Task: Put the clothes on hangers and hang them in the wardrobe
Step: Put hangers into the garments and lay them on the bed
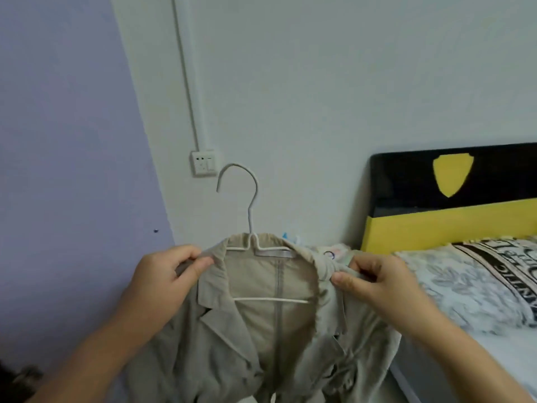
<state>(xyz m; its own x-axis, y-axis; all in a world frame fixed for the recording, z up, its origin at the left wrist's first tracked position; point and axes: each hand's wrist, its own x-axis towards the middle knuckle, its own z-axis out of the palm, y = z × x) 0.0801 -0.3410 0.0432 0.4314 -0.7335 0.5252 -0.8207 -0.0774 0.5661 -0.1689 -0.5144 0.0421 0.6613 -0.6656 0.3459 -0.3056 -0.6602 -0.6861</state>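
A beige jacket (261, 338) hangs in front of me on a white wire hanger (250, 210), whose hook points up and left above the collar. The hanger's lower bar shows inside the open neck. My left hand (165, 274) pinches the jacket's left shoulder over the hanger's end. At the other side, my right hand (374, 280) pinches the bunched cloth of the right shoulder. The jacket's front lapels fall open below. No wardrobe is in view.
A bed (494, 359) with a black and yellow headboard (436, 225) and a patterned pillow (465, 280) stands at the right. A wall socket (203, 163) with a cable duct above it sits behind the hanger. A lilac wall (64, 170) fills the left.
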